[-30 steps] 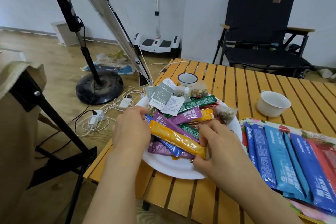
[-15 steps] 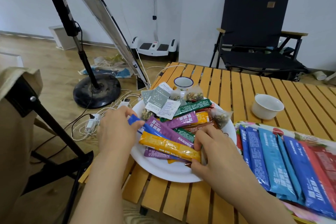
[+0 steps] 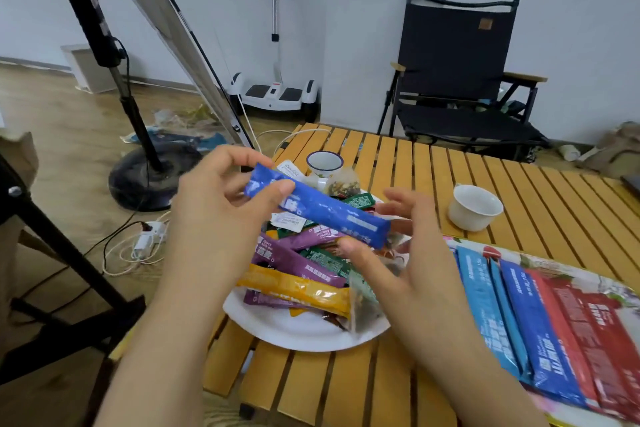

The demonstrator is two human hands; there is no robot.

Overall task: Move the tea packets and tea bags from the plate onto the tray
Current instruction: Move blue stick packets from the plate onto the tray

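Both hands raised above the plate (image 3: 304,336).
The left hand (image 3: 221,208) pinches a blue packet (image 3: 317,210) between thumb and fingers; the right hand (image 3: 401,253), fingers spread, touches its other end.

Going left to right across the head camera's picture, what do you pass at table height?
Fan base → left hand → blue packet → right hand → white bowl → tray of blue and red packets.
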